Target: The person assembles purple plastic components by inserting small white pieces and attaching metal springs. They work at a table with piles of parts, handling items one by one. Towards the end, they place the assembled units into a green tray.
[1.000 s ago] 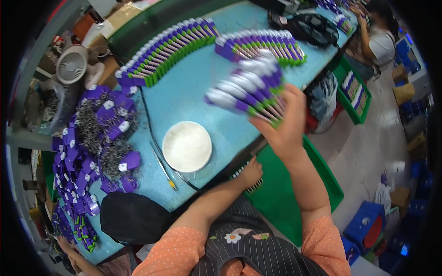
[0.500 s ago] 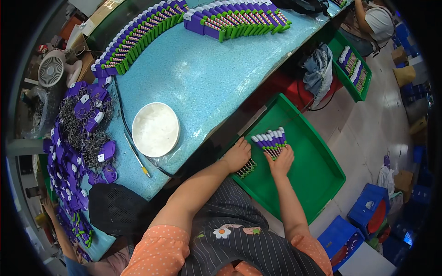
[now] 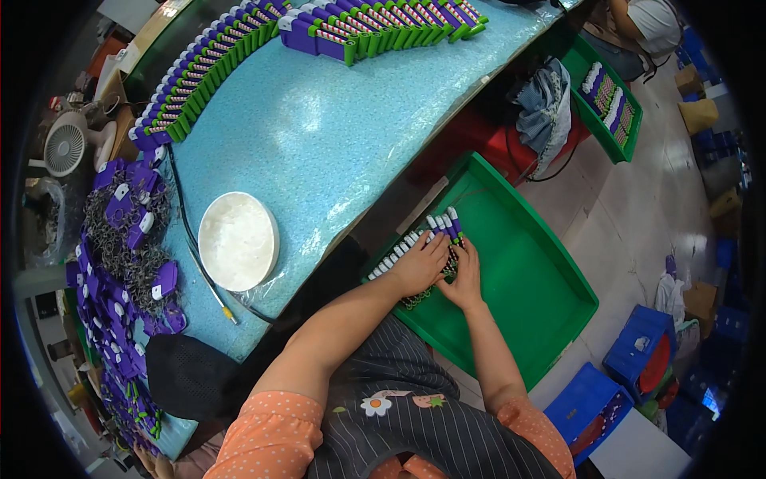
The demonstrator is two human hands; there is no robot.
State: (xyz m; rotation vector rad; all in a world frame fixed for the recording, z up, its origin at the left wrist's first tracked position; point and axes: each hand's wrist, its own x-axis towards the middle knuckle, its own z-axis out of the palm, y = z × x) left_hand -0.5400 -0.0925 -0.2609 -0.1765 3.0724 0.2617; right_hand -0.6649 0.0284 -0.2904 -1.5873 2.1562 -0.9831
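Observation:
A row of slim purple pieces with white tops (image 3: 396, 253) lies along the near left side of a green tray (image 3: 550, 307). My left hand (image 3: 421, 263) rests over this row, its fingers bent down across the pieces and partly hiding them. At the row's right end, my right hand (image 3: 463, 279) is closed around several more of these pieces (image 3: 445, 223), holding them against the row. Their white tops stick out past my fingers, while small green-tipped ends (image 3: 416, 301) show below my left hand. Part of each hand's grip is hidden by the pieces.
On the blue table (image 3: 319, 128) stand long rows of purple-and-green pieces (image 3: 383, 28) and a round white tub (image 3: 238, 241). Purple parts with metal rings (image 3: 128, 215) are heaped at left. Blue bins (image 3: 586, 407) sit at right; another filled green tray (image 3: 626, 132) lies beyond.
My right hand has brought its fanned bunch of pieces left and down against the row in the tray. My left hand has shifted slightly over the row. The view has moved a little.

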